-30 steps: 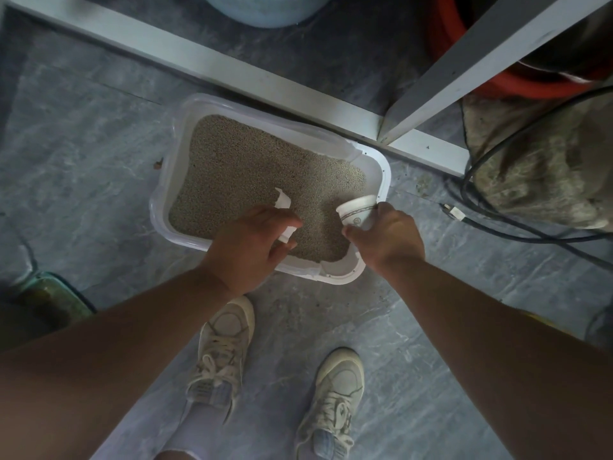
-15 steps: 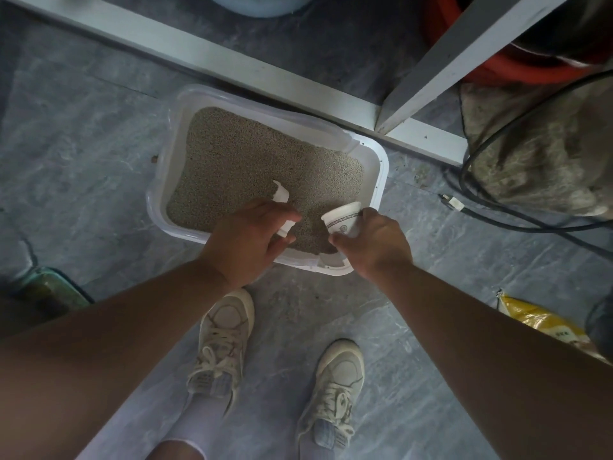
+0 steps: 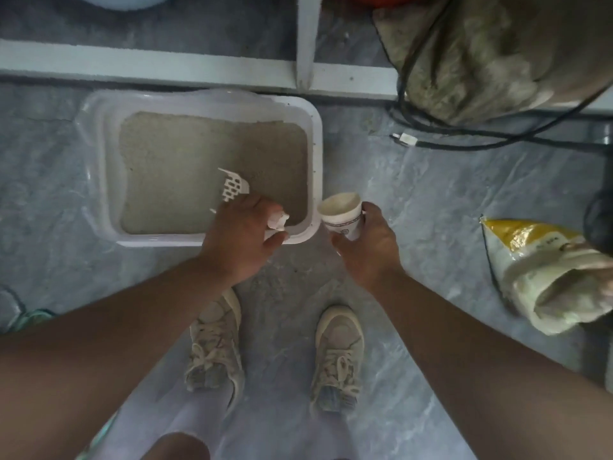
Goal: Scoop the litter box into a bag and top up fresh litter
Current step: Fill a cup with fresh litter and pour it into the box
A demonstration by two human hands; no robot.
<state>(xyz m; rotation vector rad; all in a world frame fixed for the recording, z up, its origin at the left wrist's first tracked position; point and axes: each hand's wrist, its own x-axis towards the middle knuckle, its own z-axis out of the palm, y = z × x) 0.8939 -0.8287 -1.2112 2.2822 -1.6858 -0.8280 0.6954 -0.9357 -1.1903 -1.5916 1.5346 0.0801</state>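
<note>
Left hand (image 3: 237, 239) grips a white slotted scoop (image 3: 232, 188) over the near right corner of the litter box (image 3: 102, 180). Right hand (image 3: 368, 247) holds an upright paper cup (image 3: 341, 212) just right of the box, off its rim. Litter (image 3: 199, 161) fills the box. An opened yellow-and-white bag (image 3: 537, 270) lies well right of the box; a black cable (image 3: 464, 141) runs beyond it.

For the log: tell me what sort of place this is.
Probably a utility corner or balcony of a home: bare grey stone floor, a white litter box against a frame rail, loose black cables.
</note>
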